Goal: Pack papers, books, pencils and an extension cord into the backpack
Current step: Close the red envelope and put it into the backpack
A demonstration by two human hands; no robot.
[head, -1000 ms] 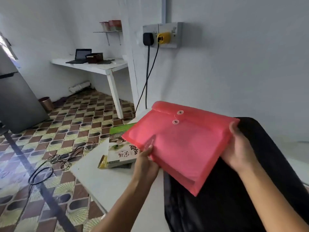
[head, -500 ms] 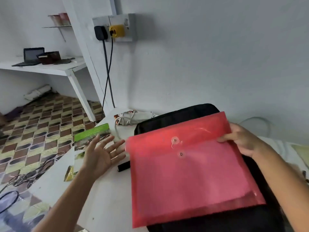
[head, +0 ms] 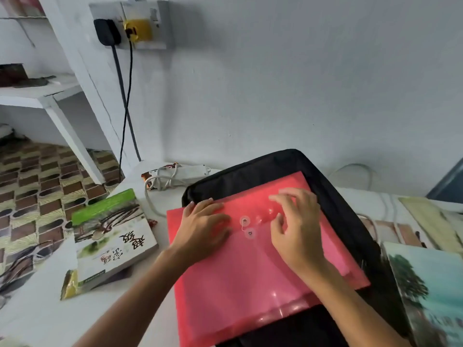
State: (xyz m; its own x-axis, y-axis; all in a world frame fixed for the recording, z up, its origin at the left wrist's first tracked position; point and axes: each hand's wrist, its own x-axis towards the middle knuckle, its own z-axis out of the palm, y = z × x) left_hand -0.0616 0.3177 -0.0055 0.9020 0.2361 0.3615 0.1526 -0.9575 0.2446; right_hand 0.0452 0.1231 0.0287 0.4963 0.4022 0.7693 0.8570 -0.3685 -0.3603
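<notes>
White desk [head: 45,319] against a pale wall carries the black backpack [head: 350,221] laid flat, with the red folder [head: 225,284] lying on top of it, apparently set there as a firm base for working its string clasp [head: 246,225]. Left hand [head: 205,226] presses flat, fingers straight, to steady the folder; right hand [head: 295,229] hovers, fingers loosely bent beside the clasp, gripping nothing discernible. Book [head: 112,236] and extension cord [head: 175,175] wait unpacked on the desk, left of the backpack.

Soft, even daylight; glare glints on the red folder [head: 250,271] beneath both hands; fingers blur, edges bend.
</notes>
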